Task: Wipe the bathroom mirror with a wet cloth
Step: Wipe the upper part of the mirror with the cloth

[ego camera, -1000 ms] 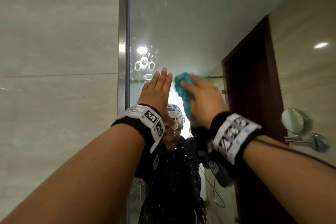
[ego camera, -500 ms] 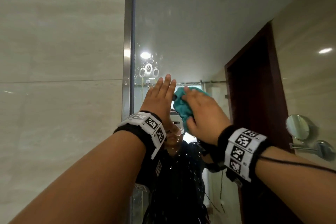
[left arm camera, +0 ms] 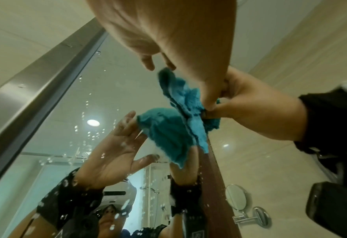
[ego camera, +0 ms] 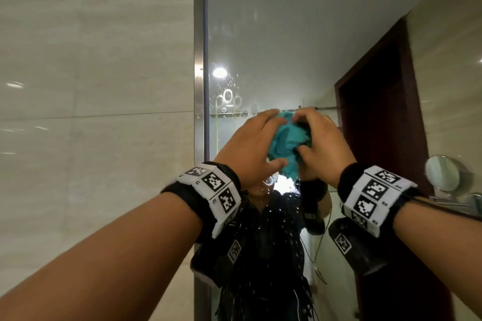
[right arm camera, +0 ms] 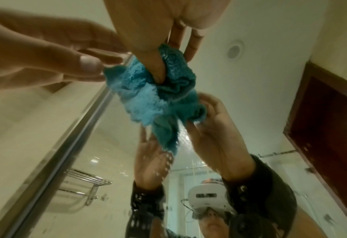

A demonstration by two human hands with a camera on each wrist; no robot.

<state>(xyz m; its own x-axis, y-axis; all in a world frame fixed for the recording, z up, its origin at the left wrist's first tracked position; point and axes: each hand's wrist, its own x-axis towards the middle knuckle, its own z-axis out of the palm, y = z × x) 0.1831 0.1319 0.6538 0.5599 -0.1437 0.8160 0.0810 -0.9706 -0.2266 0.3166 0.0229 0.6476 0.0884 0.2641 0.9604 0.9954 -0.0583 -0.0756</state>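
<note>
Both hands meet at the mirror (ego camera: 287, 34). The right hand (ego camera: 322, 143) pinches a bunched teal cloth (ego camera: 288, 143), its long axis running top to bottom; the left hand (ego camera: 250, 148), fingers extended, touches its left side.

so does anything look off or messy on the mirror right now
Water droplets speckle the mirror near its left edge, around the reflected ceiling light. The teal cloth is bunched between the left hand and right hand, not flat on the glass.
</note>
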